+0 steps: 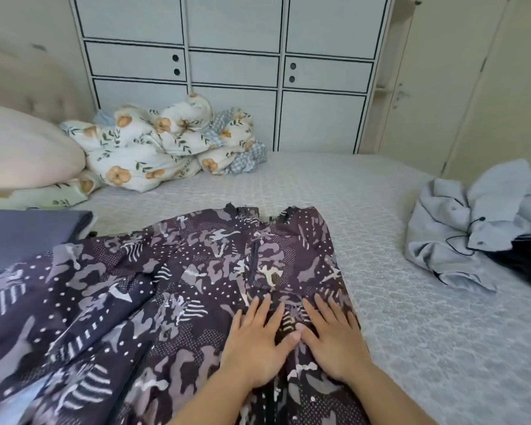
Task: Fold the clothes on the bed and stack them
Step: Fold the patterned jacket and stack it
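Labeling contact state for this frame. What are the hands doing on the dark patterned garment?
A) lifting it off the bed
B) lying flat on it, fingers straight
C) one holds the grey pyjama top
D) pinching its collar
B: the left hand and right hand lie side by side, fingers straight, pressing flat on the dark patterned garment spread on the bed.

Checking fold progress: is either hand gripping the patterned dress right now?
No, the left hand and right hand lie flat on the patterned dress.

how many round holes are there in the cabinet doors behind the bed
4: two stacked on the cabinet's left middle door, two on its right middle door. The bedding may hide others lower down.
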